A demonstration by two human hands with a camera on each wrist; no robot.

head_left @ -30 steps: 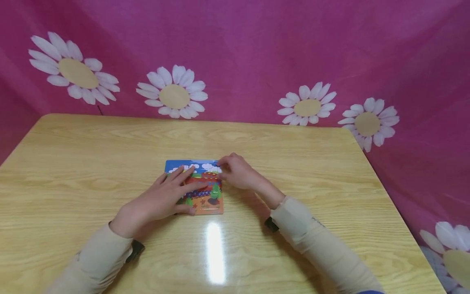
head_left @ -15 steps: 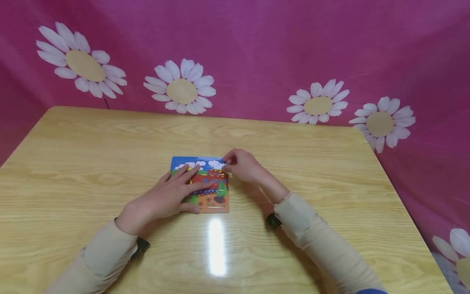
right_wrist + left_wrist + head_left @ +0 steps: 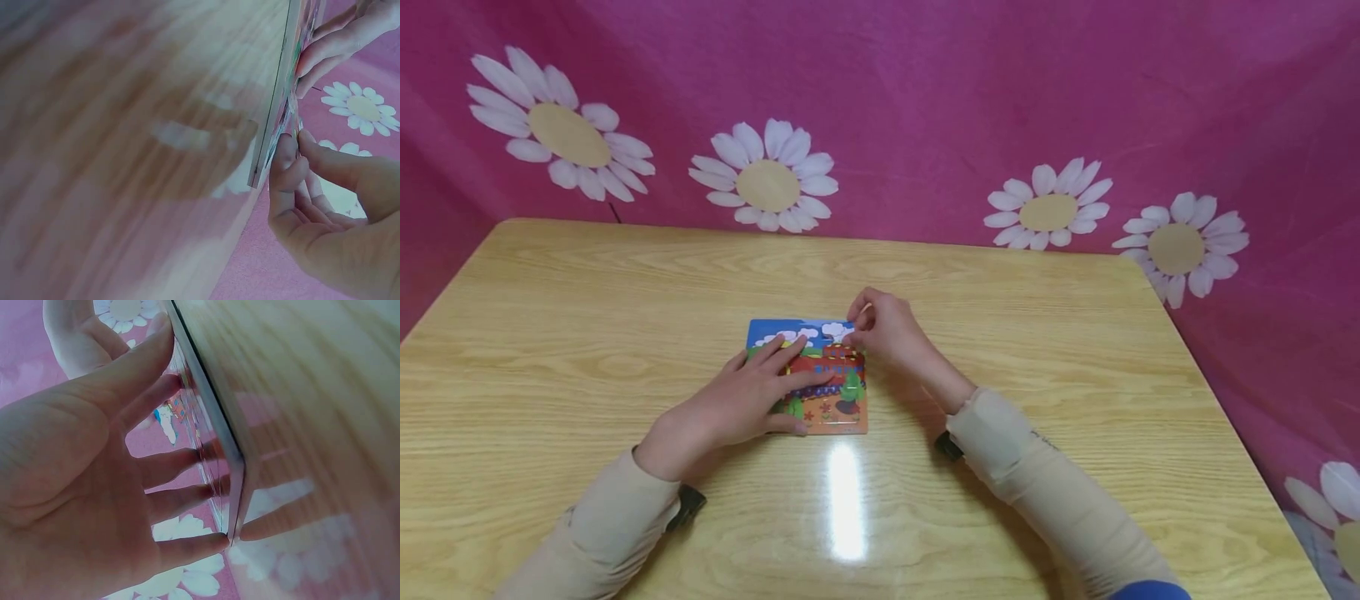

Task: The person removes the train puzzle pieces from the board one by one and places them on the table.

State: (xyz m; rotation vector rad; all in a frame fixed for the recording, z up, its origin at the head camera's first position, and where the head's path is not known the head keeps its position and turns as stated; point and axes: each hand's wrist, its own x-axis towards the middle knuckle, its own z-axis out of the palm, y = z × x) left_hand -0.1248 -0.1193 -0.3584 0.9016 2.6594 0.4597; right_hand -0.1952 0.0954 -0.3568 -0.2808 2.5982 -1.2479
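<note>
A flat picture puzzle (image 3: 842, 423) lies on the table, showing a blue sky, white clouds, a red train and green trees. Spread across its left part is my left hand (image 3: 737, 400), fingers extended and fingertips touching the surface. At the upper right corner my right hand (image 3: 891, 333) pinches a puzzle piece (image 3: 833, 331) with a cloud on it between thumb and index finger. In the left wrist view that piece (image 3: 167, 422) stands tilted up from the board. The right wrist view shows it edge-on at the fingertips. My left hand covers part of the picture.
The wooden table (image 3: 625, 283) extends around the puzzle on all sides, with a bright light reflection in front of it. A pink curtain (image 3: 910, 108) with large white daisies hangs behind and to the right.
The head view shifted slightly at first. My right hand has since moved a little left and away from me, and the cloud piece has tilted up. My left hand stays on the puzzle.
</note>
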